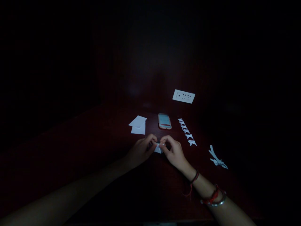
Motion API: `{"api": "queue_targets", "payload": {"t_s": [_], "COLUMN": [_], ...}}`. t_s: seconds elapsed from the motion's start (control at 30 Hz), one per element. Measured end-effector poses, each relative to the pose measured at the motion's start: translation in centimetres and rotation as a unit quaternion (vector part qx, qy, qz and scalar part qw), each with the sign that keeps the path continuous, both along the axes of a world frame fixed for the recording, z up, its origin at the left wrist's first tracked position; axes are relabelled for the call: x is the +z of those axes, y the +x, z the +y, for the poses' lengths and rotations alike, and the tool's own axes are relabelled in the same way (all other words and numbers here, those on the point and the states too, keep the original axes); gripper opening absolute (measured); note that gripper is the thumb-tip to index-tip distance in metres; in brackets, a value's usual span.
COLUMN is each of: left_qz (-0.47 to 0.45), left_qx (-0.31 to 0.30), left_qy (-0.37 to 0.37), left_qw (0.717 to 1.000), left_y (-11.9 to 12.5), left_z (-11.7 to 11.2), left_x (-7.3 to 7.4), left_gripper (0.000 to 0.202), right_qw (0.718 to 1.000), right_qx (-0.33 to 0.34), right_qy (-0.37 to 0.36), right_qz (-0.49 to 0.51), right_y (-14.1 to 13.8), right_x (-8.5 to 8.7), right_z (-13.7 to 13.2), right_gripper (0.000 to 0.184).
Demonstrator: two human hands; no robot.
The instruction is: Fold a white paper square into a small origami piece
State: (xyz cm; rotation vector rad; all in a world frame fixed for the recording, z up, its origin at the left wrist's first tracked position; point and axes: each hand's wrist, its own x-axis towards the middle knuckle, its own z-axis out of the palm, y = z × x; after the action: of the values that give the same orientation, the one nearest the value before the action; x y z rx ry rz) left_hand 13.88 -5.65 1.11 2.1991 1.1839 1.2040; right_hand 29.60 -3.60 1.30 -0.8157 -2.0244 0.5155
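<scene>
Pinched between left hand [141, 150] and right hand [174, 152]: one small white paper [158, 148], low over the dark bench [94, 150], in the gap where the fingertips meet. Both hands curled shut on it, thumbs and forefingers at its edges. Appears partly folded, though too dim and too small to tell how many folds are in.

Just beyond the right hand, a little to its outer side: a row [187, 132] of small white folded pieces, laid end to end and running away from the hand. Seemingly the finished ones; several there, the exact count hard to make out.

Beyond the left hand: flat white sheets [138, 125], overlapping, unfolded. Judged to be the stock not yet worked, and few in number.

Well out to the right of the right hand: a loose heap of thin white scraps [217, 159], likely trimmings.

Straight ahead of both hands, between sheets and row: a phone [165, 121] lying flat, screen lit. Farther back, past the phone: a white socket [183, 96] on the dark rear surface.

On the right wrist: red threads and a metal bangle [215, 201].

By this reading, well into the work: a fair run of pieces done, one in hand mid-fold, a small number of sheets left.
</scene>
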Motion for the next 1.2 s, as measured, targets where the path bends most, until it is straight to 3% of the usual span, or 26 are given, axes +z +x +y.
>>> {"api": "queue_targets", "payload": {"t_s": [0.53, 0.87, 1.07, 1.2], "left_qz": [0.044, 0.042, 0.044, -0.006], "left_qx": [0.003, 0.024, 0.015, 0.019], "left_qy": [-0.006, -0.038, -0.031, -0.064], "left_qw": [0.999, 0.998, 0.998, 0.998], "left_y": [-0.2, -0.1, -0.3, -1.0], "left_z": [0.6, 0.5, 0.7, 1.5], "left_x": [-0.1, -0.2, -0.5, -1.0], "left_gripper": [0.012, 0.015, 0.015, 0.016], "right_qw": [0.999, 0.999, 0.999, 0.997], "right_qx": [0.002, 0.028, 0.033, 0.045], "right_qy": [0.020, -0.016, -0.027, -0.059], "right_qz": [-0.026, -0.003, -0.002, 0.015], "right_y": [0.0, -0.3, -0.2, 0.5], "right_x": [-0.2, -0.1, -0.2, -1.0], "right_z": [0.0, 0.0, 0.2, 1.2], "right_gripper": [0.005, 0.025, 0.025, 0.028]}}
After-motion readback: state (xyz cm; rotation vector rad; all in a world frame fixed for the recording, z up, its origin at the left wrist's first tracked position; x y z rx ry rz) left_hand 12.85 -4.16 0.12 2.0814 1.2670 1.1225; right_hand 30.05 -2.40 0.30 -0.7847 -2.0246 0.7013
